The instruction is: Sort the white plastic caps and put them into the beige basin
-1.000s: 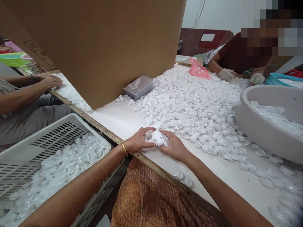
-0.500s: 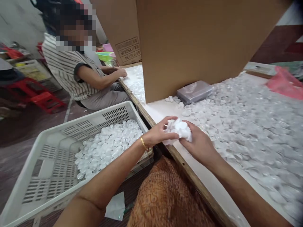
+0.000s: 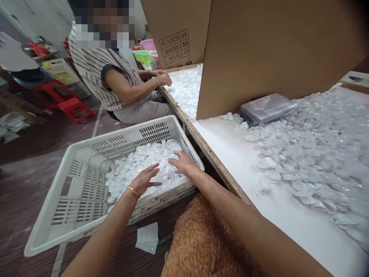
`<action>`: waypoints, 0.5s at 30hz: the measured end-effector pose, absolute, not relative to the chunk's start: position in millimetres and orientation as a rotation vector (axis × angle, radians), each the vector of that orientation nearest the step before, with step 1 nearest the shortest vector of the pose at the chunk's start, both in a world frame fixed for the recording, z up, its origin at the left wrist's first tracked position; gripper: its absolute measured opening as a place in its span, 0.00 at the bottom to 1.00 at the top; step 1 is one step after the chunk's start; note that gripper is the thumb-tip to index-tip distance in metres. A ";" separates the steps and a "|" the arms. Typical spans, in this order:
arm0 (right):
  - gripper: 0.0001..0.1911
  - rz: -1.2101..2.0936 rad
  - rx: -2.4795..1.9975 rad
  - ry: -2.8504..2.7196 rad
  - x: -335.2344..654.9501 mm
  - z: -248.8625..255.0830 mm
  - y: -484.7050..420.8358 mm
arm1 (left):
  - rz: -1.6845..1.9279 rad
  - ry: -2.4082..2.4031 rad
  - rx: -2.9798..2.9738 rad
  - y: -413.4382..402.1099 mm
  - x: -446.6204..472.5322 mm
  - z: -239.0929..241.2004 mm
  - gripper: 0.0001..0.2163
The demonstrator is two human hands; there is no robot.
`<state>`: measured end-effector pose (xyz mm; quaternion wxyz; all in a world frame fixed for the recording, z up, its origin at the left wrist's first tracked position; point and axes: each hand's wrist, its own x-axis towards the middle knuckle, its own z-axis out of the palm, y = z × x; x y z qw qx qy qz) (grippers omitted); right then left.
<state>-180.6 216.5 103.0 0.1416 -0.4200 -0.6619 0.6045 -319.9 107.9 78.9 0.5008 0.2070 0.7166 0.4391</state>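
Observation:
Both my hands are over the white plastic crate point(image 3: 86, 144) on the left, above a heap of small, round, shiny white pieces point(image 3: 138, 161). My left hand point(image 3: 146, 180), with a gold bracelet at the wrist, has its fingers apart and holds nothing. Facing it, my right hand point(image 3: 183, 165) reaches across the table edge with spread fingers, also holding nothing. Many more loose white pieces point(image 3: 288, 165) cover the right part of the white tabletop point(image 3: 227, 154). Their exact kind is too small to make out.
A tall cardboard sheet point(image 3: 259, 54) stands across the table, with a plastic-wrapped grey block point(image 3: 266, 109) at its foot. Beyond it a co-worker in a striped top point(image 3: 89, 73) sits at the table. A wooden rim point(image 3: 213, 156) edges the tabletop; red stools point(image 3: 73, 107) stand behind.
My hands have moved left from the table edge to over the crate. The handful of white pieces they held is out of them. The view has shifted left.

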 end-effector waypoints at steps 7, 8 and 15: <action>0.14 1.175 -0.971 -2.009 -86.0 146.1 187.4 | 0.960 2.174 1.223 143.3 -278.0 107.4 0.19; 0.13 1.114 -0.978 -1.995 -64.0 153.0 184.1 | 0.984 2.151 1.419 151.8 -261.0 115.8 0.18; 0.11 0.680 -1.579 -1.769 107.2 155.4 181.1 | 0.851 1.534 2.278 219.1 -113.5 143.5 0.16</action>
